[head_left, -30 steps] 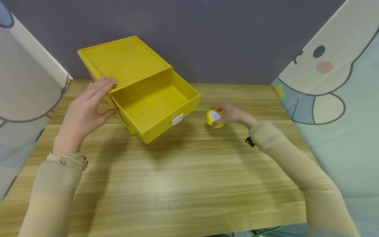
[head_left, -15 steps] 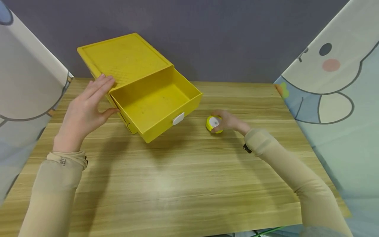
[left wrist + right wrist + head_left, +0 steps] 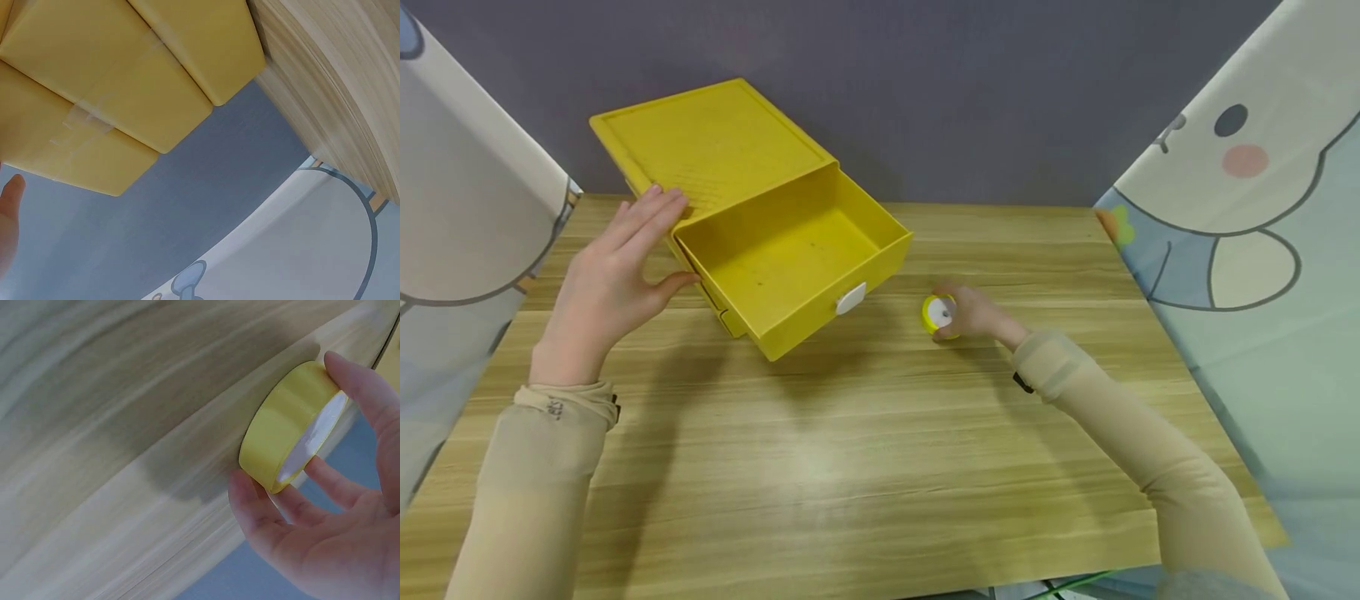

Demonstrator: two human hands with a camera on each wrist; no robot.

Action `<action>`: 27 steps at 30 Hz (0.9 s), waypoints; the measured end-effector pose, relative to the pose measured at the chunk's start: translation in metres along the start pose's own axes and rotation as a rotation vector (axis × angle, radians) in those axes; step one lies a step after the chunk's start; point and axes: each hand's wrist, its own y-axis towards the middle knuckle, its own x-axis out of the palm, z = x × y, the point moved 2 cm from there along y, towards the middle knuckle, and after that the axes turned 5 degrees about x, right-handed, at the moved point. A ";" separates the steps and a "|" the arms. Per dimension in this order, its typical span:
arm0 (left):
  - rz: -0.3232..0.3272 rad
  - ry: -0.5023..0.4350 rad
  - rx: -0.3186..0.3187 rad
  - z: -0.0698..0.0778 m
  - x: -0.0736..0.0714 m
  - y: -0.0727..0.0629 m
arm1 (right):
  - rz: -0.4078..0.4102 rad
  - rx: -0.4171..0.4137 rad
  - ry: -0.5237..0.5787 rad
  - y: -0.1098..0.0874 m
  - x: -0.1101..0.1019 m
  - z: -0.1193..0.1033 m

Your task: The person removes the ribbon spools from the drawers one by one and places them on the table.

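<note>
A yellow drawer box (image 3: pixel 715 146) stands at an angle on the left of the table, its top drawer (image 3: pixel 790 271) pulled out with nothing in it. My left hand (image 3: pixel 612 283) rests at the box's left front corner, fingers extended over the top edge and thumb near the side. Right of the drawer, my right hand (image 3: pixel 976 313) grips a spool of yellow ribbon (image 3: pixel 937 312) with a white face. In the right wrist view, thumb and fingers close round the rim of the spool (image 3: pixel 287 425), which is on or just above the table.
A white knob (image 3: pixel 851 298) juts from the drawer front. Behind the wooden table (image 3: pixel 850 467) rises a grey wall (image 3: pixel 962 100). Cartoon-printed cloth (image 3: pixel 1240 208) hangs at both sides. A green cord (image 3: pixel 1075 585) shows below the table's front edge.
The right hand has brought the spool slightly nearer to me and lower toward the table. The left hand and the drawer box have stayed in place; the view has shifted a little.
</note>
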 end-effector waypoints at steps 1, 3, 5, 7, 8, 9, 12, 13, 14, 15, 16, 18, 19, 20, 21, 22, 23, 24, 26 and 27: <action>0.001 -0.001 0.000 0.000 0.000 0.000 | -0.001 0.003 0.000 0.000 0.000 0.000; 0.000 0.002 0.000 0.000 0.001 0.000 | -0.001 0.001 -0.002 0.000 0.001 0.000; -0.001 0.005 0.000 0.001 0.001 0.000 | -0.006 -0.001 -0.001 -0.002 0.001 0.001; -0.001 0.007 0.000 0.001 0.002 0.000 | -0.012 0.001 0.002 -0.004 0.001 0.000; -0.002 0.007 0.000 0.002 0.002 0.000 | -0.016 0.008 0.004 -0.006 0.001 0.000; -0.002 0.005 0.000 0.002 0.003 0.000 | -0.017 0.010 0.000 -0.008 0.001 -0.001; -0.002 0.000 -0.002 0.003 0.003 -0.001 | -0.019 0.009 -0.007 -0.014 -0.002 -0.006; -0.002 -0.001 -0.001 0.004 0.003 -0.001 | -0.018 -0.007 -0.003 -0.017 -0.004 -0.010; -0.001 -0.002 0.001 0.004 0.003 0.000 | -0.019 -0.023 0.002 -0.021 -0.006 -0.014; -0.001 -0.001 0.002 0.005 0.002 0.000 | -0.022 -0.049 0.012 -0.024 -0.008 -0.019; -0.001 0.000 0.003 0.005 0.002 0.000 | -0.029 -0.074 0.032 -0.028 -0.011 -0.024; -0.001 0.002 0.004 0.006 0.001 0.000 | -0.053 -0.130 0.071 -0.034 -0.015 -0.036; -0.001 0.004 0.004 0.006 0.000 0.000 | -0.068 -0.152 0.089 -0.037 -0.017 -0.042; 0.000 0.004 0.004 0.006 0.000 0.000 | -0.087 -0.168 0.106 -0.040 -0.018 -0.048; -0.002 0.005 0.004 0.006 -0.001 0.000 | -0.110 -0.189 0.125 -0.043 -0.019 -0.053; -0.003 0.005 0.005 0.006 -0.001 0.000 | -0.131 -0.202 0.142 -0.046 -0.020 -0.058; -0.003 0.004 0.006 0.006 -0.001 0.000 | -0.152 -0.216 0.153 -0.049 -0.020 -0.063; -0.004 0.005 0.006 0.006 -0.002 0.000 | -0.172 -0.226 0.167 -0.051 -0.021 -0.068; -0.005 0.003 0.007 0.006 -0.002 0.000 | -0.207 -0.232 0.198 -0.056 -0.022 -0.076; -0.007 0.004 0.008 0.006 -0.002 0.000 | -0.221 -0.238 0.211 -0.058 -0.022 -0.080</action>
